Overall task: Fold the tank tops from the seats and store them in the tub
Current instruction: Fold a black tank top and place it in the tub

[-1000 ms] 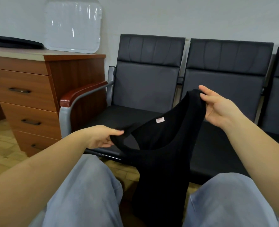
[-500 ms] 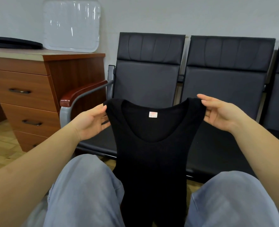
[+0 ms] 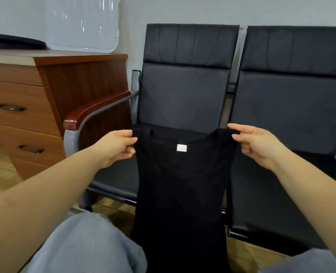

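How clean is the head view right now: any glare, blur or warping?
Head view: glare streaks the clear plastic tub lid leaning on the wall; the black tank top reads as a near-featureless dark mass, only its white label crisp; wide-angle warping bows the wooden drawer cabinet; both hands look sharp.
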Demonstrator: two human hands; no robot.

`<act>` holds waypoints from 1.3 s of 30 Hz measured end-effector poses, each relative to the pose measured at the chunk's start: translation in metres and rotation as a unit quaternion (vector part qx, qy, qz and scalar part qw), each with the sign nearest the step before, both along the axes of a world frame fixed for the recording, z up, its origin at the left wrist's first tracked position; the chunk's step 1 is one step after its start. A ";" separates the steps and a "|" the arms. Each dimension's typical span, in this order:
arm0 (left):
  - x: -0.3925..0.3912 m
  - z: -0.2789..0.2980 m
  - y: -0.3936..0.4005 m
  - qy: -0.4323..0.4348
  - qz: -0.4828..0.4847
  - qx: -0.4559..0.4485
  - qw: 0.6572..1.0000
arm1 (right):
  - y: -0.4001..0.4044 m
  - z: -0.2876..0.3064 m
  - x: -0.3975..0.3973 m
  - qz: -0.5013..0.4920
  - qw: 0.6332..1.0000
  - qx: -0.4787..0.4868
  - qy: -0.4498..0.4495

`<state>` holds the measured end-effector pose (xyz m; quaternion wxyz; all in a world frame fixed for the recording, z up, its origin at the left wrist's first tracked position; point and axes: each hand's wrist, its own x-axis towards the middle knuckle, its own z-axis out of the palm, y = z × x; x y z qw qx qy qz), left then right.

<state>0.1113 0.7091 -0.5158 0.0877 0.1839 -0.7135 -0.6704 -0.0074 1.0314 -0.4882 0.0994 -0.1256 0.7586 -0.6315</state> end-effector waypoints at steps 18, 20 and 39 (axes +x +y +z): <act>-0.149 -0.139 -0.009 -0.156 -0.084 -0.430 0.885 | -0.131 -0.186 -0.129 0.004 0.857 0.482 0.183; -0.168 -0.142 -0.020 -0.151 -0.081 -0.454 0.874 | -0.134 -0.186 -0.159 0.014 0.849 0.490 0.198; -0.246 -0.153 -0.046 -0.125 0.016 -0.554 0.823 | -0.158 -0.183 -0.243 0.035 0.841 0.465 0.275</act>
